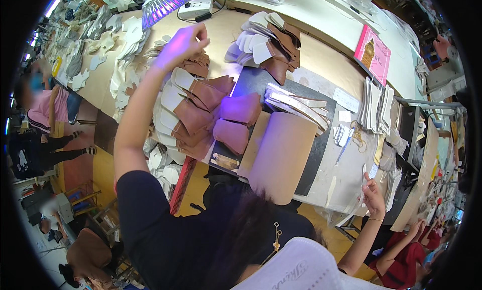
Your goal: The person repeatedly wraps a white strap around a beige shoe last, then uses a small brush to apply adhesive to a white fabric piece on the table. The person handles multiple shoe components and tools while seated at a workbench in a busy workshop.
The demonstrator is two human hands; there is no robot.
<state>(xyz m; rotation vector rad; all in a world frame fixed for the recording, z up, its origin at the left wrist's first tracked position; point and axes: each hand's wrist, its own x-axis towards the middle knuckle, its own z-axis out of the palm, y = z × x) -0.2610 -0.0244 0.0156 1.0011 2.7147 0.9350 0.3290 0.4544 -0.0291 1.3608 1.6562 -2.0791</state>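
My left hand (186,43) is raised over the far left part of the table, just below a lamp (159,10) that casts violet light. Its fingers are curled inward, and whatever they may hold is not visible. Under that arm lie fanned stacks of brown and white shoe-upper pieces (193,112). At the table's right edge, my right hand (373,195) is closed around a slim white stick-like thing (363,185), upright between thumb and fingers. Two folded brown pieces (240,109) rest mid-table, beside a large tan rounded board (282,157).
Another stack of brown and white pieces (273,41) stands at the back. White strips (298,107) lie on a black mat (321,154). Scissors (358,137), a pink box (373,54) and upright white pieces (376,107) are at right. A power strip (196,8) sits behind. People work on both sides.
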